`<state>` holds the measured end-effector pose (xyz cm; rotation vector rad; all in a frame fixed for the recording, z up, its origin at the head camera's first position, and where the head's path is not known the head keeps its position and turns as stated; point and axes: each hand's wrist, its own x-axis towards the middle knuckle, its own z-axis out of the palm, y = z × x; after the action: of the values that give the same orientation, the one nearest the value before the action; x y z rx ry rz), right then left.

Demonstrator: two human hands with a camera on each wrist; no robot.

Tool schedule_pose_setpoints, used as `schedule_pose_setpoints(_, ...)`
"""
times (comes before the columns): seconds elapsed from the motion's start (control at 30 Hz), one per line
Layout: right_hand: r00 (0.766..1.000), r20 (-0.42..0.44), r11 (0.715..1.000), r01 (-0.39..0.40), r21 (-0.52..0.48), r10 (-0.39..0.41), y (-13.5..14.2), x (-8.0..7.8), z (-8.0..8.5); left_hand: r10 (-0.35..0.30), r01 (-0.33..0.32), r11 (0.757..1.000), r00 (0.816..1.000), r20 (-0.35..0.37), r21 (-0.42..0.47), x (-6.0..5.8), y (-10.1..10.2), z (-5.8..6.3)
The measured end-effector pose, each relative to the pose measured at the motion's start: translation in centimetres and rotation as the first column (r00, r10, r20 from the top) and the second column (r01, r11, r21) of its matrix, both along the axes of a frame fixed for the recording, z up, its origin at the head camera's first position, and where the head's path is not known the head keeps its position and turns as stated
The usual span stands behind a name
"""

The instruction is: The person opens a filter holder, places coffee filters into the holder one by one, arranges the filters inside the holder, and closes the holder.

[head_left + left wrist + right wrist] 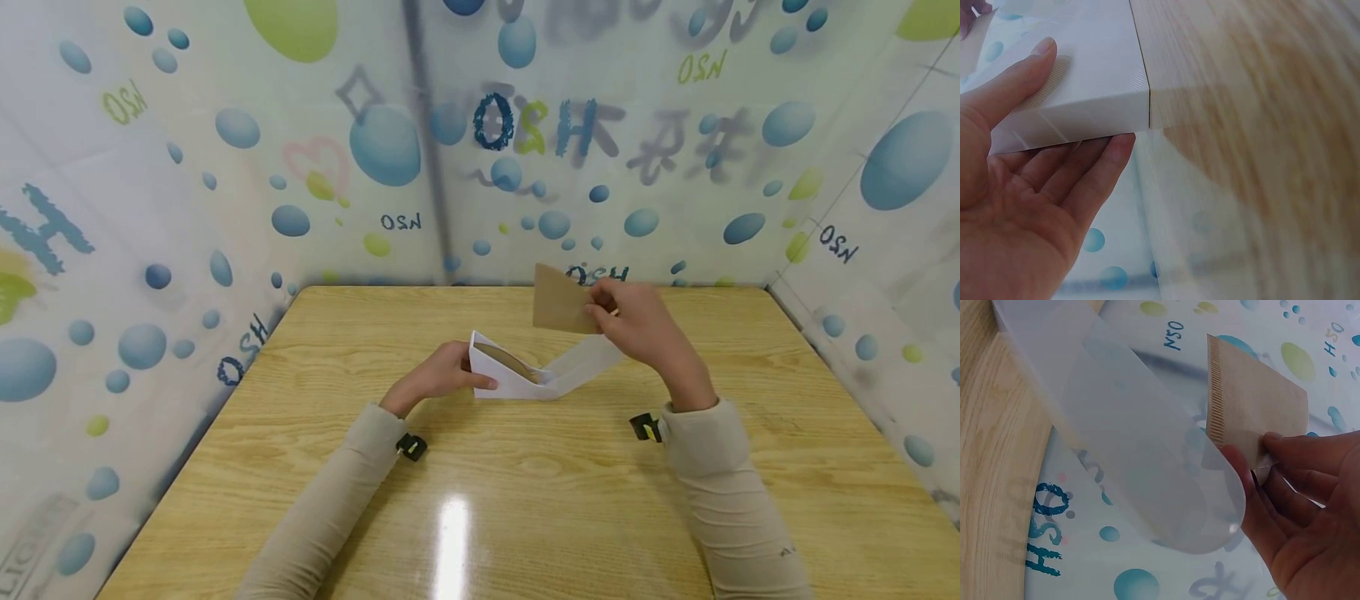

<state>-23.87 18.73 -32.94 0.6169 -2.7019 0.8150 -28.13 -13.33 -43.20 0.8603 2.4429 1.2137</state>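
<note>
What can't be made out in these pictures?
Head: lower part of the brown contents in the white box, hidden by its near wall.
Head: right side of the held paper, covered by the right grip.
Right wrist: far end of the translucent flap, cut off by the top edge.

A wood-grained surface (555, 492) is spread beneath the left grip (447, 371) and the right grip (637, 321); on its near side, below the left grip, a bright streak of reflected light (452, 542) is seen. Beyond both grips, a pale backdrop (465, 204) is printed with blue and green ovals. Mirrored H2O lettering (534, 125) is set above and between the grips, while a dark upright band (414, 42) is seen above the left one. Outward of the grips, similar prints are carried by a left panel (45, 150) and a right panel (892, 308).
</note>
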Motion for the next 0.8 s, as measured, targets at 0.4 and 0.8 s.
schedule_pose_setpoints(0.4,1.000,-0.020,1.000,-0.021,-0.001,0.021,-0.7,0.2,0.0,0.004,-0.004,1.000,1.000,0.001,-0.012,0.0,-0.1,0.0)
schedule_pose_setpoints(0.8,0.999,-0.009,0.999,-0.049,-0.006,0.049,-1.5,0.2,-0.1,-0.002,0.002,1.000,1.000,0.002,-0.003,0.0,0.0,0.0)
